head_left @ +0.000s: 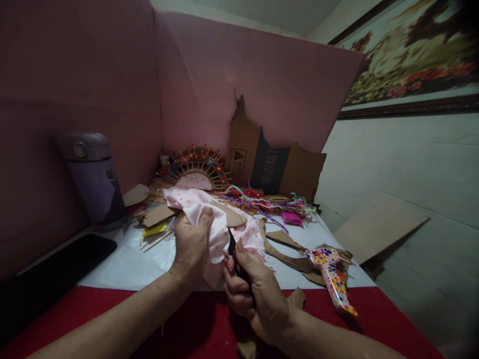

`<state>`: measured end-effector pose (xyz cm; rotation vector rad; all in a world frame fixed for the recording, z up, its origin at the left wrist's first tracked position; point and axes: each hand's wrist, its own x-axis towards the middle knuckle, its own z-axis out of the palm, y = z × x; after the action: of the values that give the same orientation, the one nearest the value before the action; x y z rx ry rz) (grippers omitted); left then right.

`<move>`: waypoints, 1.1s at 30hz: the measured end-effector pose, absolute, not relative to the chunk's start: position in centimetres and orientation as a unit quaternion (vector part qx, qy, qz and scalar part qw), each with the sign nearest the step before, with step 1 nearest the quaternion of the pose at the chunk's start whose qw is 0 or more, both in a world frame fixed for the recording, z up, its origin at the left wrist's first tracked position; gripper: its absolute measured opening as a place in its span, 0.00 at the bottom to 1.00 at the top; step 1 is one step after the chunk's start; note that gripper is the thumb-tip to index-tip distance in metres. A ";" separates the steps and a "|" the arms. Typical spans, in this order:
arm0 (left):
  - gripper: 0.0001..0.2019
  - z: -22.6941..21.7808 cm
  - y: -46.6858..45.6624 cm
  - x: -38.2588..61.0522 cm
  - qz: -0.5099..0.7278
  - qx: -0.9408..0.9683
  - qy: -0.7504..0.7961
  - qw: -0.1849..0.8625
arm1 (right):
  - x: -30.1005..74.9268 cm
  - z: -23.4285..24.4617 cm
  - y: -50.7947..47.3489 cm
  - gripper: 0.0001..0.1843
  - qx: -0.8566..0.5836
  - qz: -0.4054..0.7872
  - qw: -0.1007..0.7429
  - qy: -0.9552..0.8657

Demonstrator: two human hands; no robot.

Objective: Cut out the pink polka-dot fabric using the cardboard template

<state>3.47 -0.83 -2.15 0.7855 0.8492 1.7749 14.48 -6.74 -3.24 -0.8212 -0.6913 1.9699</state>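
My left hand (191, 244) is closed on a white cloth with red dots (187, 198), its thumb on top of the gathered fabric. A curved piece of cardboard (231, 215) lies against the cloth, partly covered by it. In my right hand (254, 284) is a dark-handled tool, apparently scissors (232, 243), the tip pointing up at the cloth's edge. The fingers hide most of the handle. Part of the cloth hangs below, between my two hands, over the white table sheet (130, 264).
A purple bottle (92, 179) and a black phone (75, 257) are at left. Behind stand a decorated stick fan (198, 167) and torn cardboard (277, 164). Pipe cleaners (262, 202) lie behind my hands. A flower-patterned glue gun (332, 279) rests on cardboard scraps at right.
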 end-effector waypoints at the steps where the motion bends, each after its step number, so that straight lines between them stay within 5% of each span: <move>1: 0.16 -2.1 -0.8 3.5 0.732 0.323 0.347 0.490 | 14.4 -3.2 -6.8 0.26 -0.328 0.793 0.434 -0.272; 33: 0.14 -2.3 -0.7 3.5 0.715 0.377 0.355 0.470 | 14.5 -2.9 -6.7 0.24 -0.300 0.823 0.420 -0.239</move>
<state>3.45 -0.70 -2.33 0.9249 0.8704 1.7510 14.55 -6.74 -2.88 -0.7525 -0.5993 2.0621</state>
